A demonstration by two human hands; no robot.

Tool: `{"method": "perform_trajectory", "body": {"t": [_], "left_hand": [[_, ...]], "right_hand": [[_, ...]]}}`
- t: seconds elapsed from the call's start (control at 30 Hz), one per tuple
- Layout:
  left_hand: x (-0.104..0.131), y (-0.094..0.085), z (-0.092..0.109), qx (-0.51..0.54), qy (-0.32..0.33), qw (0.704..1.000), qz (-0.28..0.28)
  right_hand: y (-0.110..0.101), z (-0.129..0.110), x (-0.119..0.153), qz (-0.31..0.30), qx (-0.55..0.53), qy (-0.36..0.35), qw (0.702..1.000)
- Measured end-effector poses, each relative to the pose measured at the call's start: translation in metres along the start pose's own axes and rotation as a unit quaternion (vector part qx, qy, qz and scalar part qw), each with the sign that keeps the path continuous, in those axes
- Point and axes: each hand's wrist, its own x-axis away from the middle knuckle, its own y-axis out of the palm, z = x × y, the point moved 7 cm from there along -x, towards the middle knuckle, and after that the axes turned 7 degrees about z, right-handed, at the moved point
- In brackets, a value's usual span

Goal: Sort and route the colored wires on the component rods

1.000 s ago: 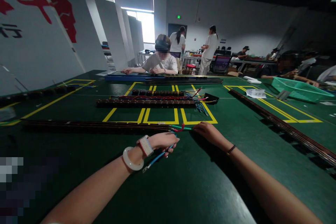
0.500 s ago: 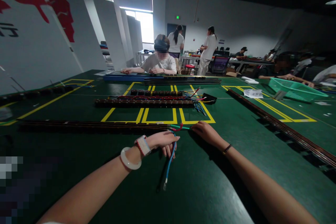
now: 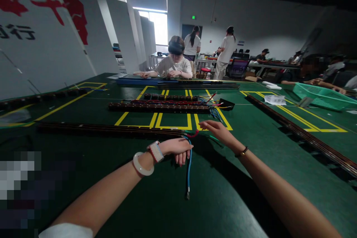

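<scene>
A long dark bar assembly (image 3: 117, 129) with copper-coloured strips lies across the table before me. Red (image 3: 193, 134), green (image 3: 216, 140) and blue wires come out at its right end. My left hand (image 3: 180, 148), wearing a patterned band and a pale bangle, is bent down at that end. Its fingers are curled against the blue wire (image 3: 189, 171), which hangs toward me with a metal lug at its tip. Just above and right of the red wire is my right hand (image 3: 219, 131), its fingers loosely stretched and holding nothing. The green wire lies loose below it.
Shorter bar assemblies (image 3: 158, 108) with coloured wires lie ahead on yellow tape outlines (image 3: 178, 128). Another long bar (image 3: 301, 137) runs along the right. A green basket (image 3: 323, 96) and a clear plastic packet (image 3: 275, 100) stand beyond it. A co-worker (image 3: 175, 63) sits opposite.
My right hand has let go of the green wire and lifted slightly. The blue wire now hangs straighter, its lug farther right. The view has shifted a little left.
</scene>
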Motion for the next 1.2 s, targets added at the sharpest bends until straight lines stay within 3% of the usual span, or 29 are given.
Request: {"method": "perform_trajectory", "body": {"t": [0.13,0.33,0.47,0.6,0.73,0.97,1.2], "left_hand": [[0.003,0.002,-0.001,0.059,-0.004,0.998,0.009],[0.006,0.005,-0.005,0.116,0.012,0.993,-0.012],[0.001,0.007,-0.01,0.132,0.006,0.991,-0.025],[-0.008,0.008,-0.014,0.15,-0.01,0.988,-0.028],[-0.012,0.01,-0.009,0.18,0.005,0.983,-0.035],[-0.009,0.016,0.002,0.309,-0.016,0.951,-0.015],[-0.005,0.018,0.009,0.361,-0.004,0.932,0.024]], "right_hand": [[0.025,-0.033,-0.007,-0.085,-0.093,0.004,0.992],[0.039,-0.035,-0.002,-0.2,-0.013,0.029,0.979],[0.023,-0.017,0.005,-0.191,0.106,0.018,0.976],[0.006,0.018,0.007,-0.164,0.207,0.071,0.962],[0.012,0.036,0.01,-0.214,0.219,0.1,0.947],[0.032,0.023,0.022,-0.276,0.193,0.06,0.94],[0.044,0.011,0.032,-0.297,0.182,0.084,0.934]]}}
